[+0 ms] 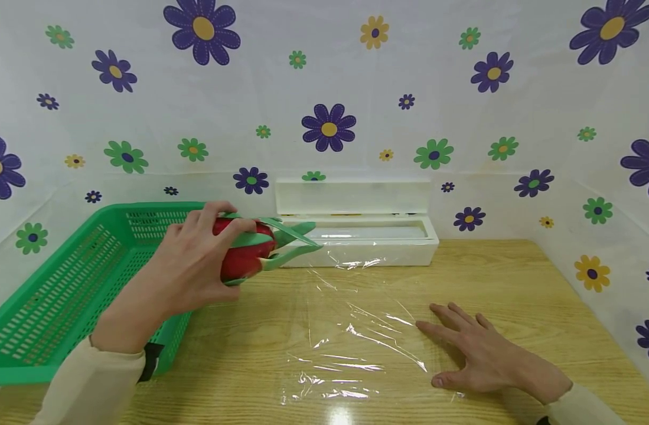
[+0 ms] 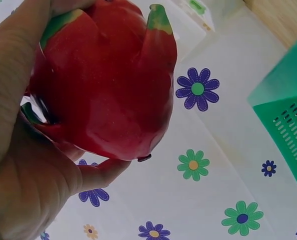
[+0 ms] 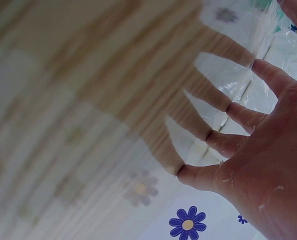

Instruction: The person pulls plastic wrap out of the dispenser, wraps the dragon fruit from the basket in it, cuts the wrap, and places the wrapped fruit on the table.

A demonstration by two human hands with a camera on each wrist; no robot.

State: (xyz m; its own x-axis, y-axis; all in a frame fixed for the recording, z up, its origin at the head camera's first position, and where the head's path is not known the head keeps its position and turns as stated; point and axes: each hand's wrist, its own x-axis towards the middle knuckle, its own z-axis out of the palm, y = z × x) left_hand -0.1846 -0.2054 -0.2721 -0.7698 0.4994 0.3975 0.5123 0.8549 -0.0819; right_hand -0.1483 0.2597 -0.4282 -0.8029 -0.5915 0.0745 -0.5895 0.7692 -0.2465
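My left hand [image 1: 196, 260] grips a red dragon fruit [image 1: 244, 251] with green scales, held in the air just right of the green basket [image 1: 64, 283]. The left wrist view shows the dragon fruit [image 2: 106, 85] cupped in my left hand's [image 2: 33, 165] palm and fingers. A sheet of clear cling film [image 1: 351, 319] lies spread on the wooden table [image 1: 515, 277]. My right hand [image 1: 478, 354] lies flat with fingers spread on the film's right edge. In the right wrist view the right hand's fingers [image 3: 238, 115] are straight and spread on the cling film [image 3: 228, 80].
A white cling-film dispenser box [image 1: 356, 227] with its lid up stands at the back centre, the film running out from it. The green perforated basket fills the left side. Flower-patterned sheets [image 1: 329, 88] wall in the table at the back and both sides.
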